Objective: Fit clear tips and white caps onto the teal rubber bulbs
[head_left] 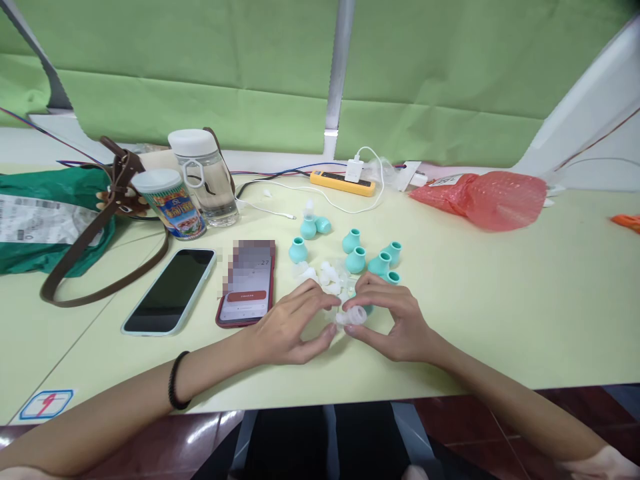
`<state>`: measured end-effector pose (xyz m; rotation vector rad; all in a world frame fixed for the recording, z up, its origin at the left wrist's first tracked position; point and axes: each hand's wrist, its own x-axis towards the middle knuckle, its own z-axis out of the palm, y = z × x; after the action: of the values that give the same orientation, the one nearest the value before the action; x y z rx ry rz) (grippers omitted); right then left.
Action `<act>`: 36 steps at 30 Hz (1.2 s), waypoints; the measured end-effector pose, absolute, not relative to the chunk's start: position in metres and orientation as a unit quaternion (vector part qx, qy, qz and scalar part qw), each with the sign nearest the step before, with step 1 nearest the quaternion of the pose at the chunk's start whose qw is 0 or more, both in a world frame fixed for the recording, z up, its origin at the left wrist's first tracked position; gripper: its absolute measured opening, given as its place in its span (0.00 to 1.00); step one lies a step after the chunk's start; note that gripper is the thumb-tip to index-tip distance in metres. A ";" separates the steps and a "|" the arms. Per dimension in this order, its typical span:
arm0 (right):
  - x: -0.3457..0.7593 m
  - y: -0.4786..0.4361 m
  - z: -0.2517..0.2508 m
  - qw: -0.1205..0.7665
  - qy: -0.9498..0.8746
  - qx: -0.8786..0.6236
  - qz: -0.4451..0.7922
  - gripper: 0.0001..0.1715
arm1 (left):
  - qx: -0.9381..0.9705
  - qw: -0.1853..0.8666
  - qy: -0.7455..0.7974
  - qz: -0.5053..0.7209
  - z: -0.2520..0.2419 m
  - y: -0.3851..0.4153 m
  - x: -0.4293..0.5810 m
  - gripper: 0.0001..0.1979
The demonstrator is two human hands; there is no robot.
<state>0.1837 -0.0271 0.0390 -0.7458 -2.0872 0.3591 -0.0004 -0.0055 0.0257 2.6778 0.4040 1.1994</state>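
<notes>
One small, translucent plastic fitting with a round end (356, 315) is pinched by the right hand (404, 323), thumb opposing fingers, near hollow, teal, bulb-shaped pieces (355, 260); its narrow end is bracketed by the left hand (287, 330), loosely curled, contact not confirmable. Two-handed adjustment is judged under way; a steady right pinch and fine left-hand alignment seem called for.

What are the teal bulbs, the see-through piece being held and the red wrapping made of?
Teal bulbs: probably rubber or silicone; smooth, evenly coloured, with a soft sheen.
See-through piece: seemingly moulded plastic, though silicone is possible; whitish, translucent, with a neat round rim.
Red wrapping: likely thin plastic film; shiny, wrinkled and partly see-through.
</notes>
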 end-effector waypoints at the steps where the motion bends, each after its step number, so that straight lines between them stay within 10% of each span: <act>1: 0.184 -0.027 0.039 0.436 -0.836 -0.299 0.147 0.09 | 0.896 0.102 0.133 0.411 0.027 -0.006 0.000 0.14; 28: 0.186 -0.024 0.035 0.484 -0.775 -0.372 0.163 0.09 | 0.777 0.214 0.250 0.536 0.020 -0.007 0.003 0.05; 36: 0.187 -0.015 0.036 0.448 -0.794 -0.408 0.039 0.11 | 0.811 0.186 0.377 0.406 0.016 0.009 0.000 0.04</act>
<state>0.1867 -0.0146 0.0361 -1.0102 -1.9658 0.0967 0.0003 0.0092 0.0157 2.2846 1.0615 1.1440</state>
